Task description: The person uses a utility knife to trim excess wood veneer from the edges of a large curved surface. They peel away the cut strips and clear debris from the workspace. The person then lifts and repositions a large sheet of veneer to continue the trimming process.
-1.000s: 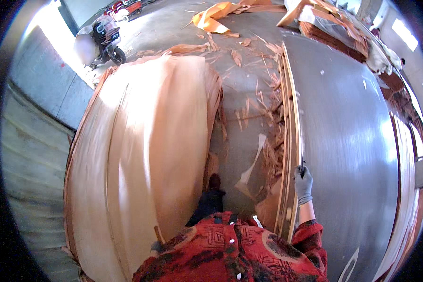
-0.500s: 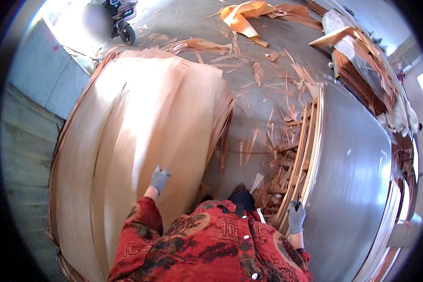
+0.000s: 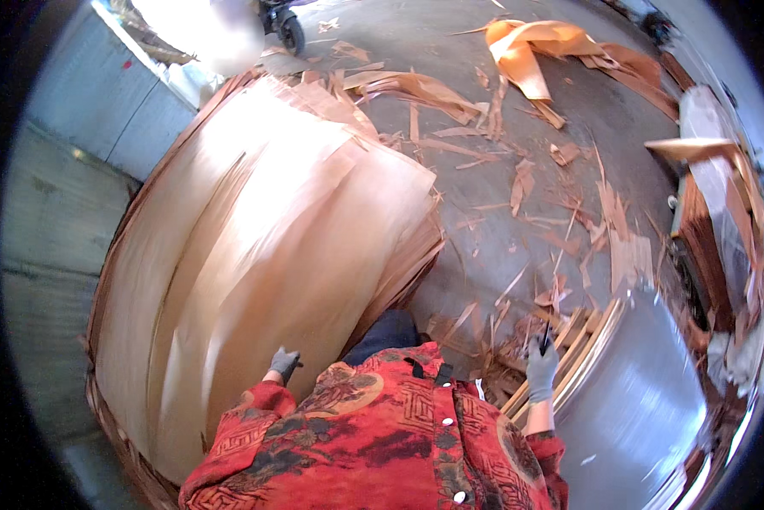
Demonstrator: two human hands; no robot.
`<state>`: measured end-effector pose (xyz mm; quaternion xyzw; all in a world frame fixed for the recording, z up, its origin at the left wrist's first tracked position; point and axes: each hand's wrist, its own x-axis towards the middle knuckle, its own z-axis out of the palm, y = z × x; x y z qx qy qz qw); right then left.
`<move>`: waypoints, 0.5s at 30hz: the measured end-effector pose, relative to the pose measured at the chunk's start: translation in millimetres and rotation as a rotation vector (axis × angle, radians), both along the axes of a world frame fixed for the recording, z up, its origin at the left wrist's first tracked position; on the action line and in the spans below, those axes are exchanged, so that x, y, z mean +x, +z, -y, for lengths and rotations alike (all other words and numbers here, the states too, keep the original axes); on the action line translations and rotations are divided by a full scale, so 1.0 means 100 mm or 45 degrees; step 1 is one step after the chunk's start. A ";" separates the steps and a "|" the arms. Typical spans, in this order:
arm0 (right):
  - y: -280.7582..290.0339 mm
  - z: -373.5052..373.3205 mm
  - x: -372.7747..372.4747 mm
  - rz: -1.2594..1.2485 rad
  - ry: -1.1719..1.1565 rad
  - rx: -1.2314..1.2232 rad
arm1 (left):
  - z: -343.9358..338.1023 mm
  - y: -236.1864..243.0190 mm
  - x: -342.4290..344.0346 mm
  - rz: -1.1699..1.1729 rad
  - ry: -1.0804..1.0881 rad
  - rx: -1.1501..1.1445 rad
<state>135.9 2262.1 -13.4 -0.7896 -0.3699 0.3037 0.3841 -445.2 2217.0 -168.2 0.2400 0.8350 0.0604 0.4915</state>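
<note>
My left hand (image 3: 285, 364), in a grey glove, is over the near right part of a large stack of pale wood veneer sheets (image 3: 254, 314). Its fingers are slightly spread, and nothing shows in them. I cannot tell whether it touches the top sheet. Off to the right, my right hand (image 3: 541, 371), also gloved in grey, is closed round a thin black tool (image 3: 544, 339) that points up and away from me; its exact kind is too small to make out. Beside this hand lies a smooth grey sheet (image 3: 633, 399) with wooden slats (image 3: 569, 353) along its left edge.
Torn veneer scraps (image 3: 526, 183) litter the concrete floor (image 3: 475, 246). A crumpled orange veneer strip (image 3: 522, 64) lies farther off. Covered veneer bundles (image 3: 713, 229) stand at the right. A wall (image 3: 101, 110) borders the stack's left. Part of a two-wheeler (image 3: 288, 32) shows at the far left.
The view has swung, shifting the floor scraps rightward and the grey sheet lower. My body has moved closer against the stack. The right hand still grips the black tool, now held more upright.
</note>
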 end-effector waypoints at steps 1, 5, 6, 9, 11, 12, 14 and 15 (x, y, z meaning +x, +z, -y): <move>0.07 -0.38 0.13 0.114 0.132 0.055 | 0.05 0.01 0.09 0.021 0.109 0.018; 0.14 -1.93 0.41 -0.085 0.310 0.111 | -0.19 0.04 0.46 -0.018 0.280 -0.117; 0.14 -2.17 0.44 -0.111 0.385 0.138 | -0.38 0.01 0.54 -0.009 0.288 -0.158; 0.04 -2.79 0.52 -0.154 0.445 0.108 | -1.08 -0.18 1.01 0.050 0.447 -0.003; 0.04 -3.01 0.68 -0.096 0.467 -0.138 | -1.64 -0.25 1.35 0.192 0.557 0.240; -0.02 -3.15 0.71 -0.138 0.465 -0.167 | -1.92 -0.23 1.53 0.305 0.615 0.284; -0.09 -3.40 0.78 -0.276 0.432 -0.304 | -2.49 -0.12 1.89 0.326 0.469 0.371; -0.15 -3.52 0.79 -0.288 0.460 -0.318 | -2.69 -0.01 2.03 0.253 0.194 0.433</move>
